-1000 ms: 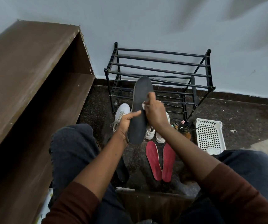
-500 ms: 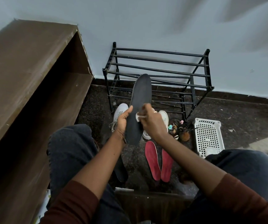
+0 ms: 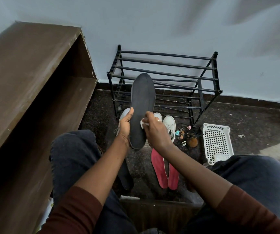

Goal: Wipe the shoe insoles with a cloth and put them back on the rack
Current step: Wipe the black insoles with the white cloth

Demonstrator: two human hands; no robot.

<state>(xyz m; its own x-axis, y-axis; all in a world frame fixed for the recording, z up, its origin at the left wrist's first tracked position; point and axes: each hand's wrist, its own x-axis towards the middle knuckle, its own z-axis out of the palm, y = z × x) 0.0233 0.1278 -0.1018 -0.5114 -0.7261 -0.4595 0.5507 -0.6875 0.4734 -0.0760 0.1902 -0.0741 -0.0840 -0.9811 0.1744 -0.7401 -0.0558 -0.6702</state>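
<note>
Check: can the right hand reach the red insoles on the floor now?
Probably yes: the right hand is close above the red insoles, which lie uncovered. But it is busy pinching the cloth against the black insole, so it must leave that first.

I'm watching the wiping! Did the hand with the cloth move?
Yes. The right hand with the cloth slid down the black insole, away from the rack and toward the person.

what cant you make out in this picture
Head view:
- cloth: mostly hidden inside the right hand; only a white corner shows.
- dark shape on the floor: largely covered by the left forearm.
- small trinkets beside the white basket: too small to identify.
- held insole: far face turned away.
</note>
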